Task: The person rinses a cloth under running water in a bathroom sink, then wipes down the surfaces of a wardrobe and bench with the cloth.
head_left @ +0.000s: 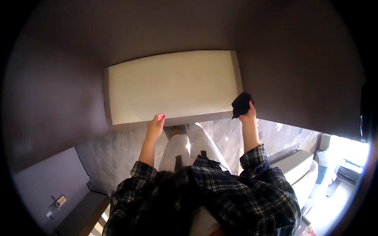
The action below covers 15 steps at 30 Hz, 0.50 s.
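My right hand (249,113) grips a bunched piece of black cloth (241,103) by the right front corner of a bench. The bench top is a cream cushion or panel (174,87), set in a grey-brown frame (203,117). Over the front edge of that frame is my left hand (156,125), its fingers curled and its thumb close to them. Nothing shows in the left hand, but the fingertips are partly hidden. Whether it touches the frame cannot be made out.
Dark grey-brown panels (295,70) enclose the bench at the back and sides. Below is a mottled grey floor (118,156). At lower left, a grey door (53,177) has a handle and a hanging tag (61,201). White furniture (295,165) stands by a bright window (354,150).
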Tool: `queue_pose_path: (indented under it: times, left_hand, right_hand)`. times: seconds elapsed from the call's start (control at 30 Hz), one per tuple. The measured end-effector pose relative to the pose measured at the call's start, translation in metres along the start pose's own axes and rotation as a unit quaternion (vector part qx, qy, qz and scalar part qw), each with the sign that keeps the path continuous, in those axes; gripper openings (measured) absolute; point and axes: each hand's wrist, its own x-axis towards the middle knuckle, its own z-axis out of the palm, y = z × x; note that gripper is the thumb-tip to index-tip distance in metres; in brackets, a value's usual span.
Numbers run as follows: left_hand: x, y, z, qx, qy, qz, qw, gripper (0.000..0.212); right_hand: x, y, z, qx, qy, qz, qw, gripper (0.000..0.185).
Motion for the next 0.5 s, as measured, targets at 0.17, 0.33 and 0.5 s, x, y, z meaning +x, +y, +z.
queue_pose_path:
  times: [0.17, 0.33, 0.5]
  left_hand:
    - [0.015, -0.026, -0.006, 0.128, 0.036, 0.054, 0.990, 0.045]
    - [0.042, -0.008, 0.007, 0.271, 0.062, 0.001, 0.961, 0.067]
    - [0.031, -0.028, -0.015, 0.319, 0.021, -0.038, 0.947, 0.072]
  right_hand:
    - [0.044, 0.006, -0.014, -0.074, 0.125, -0.100, 0.984, 0.033]
    - [0.081, -0.016, -0.003, -0.186, 0.150, -0.283, 0.929, 0.035]
    - [0.122, 0.054, 0.017, -0.444, 0.153, -0.150, 0.870, 0.042]
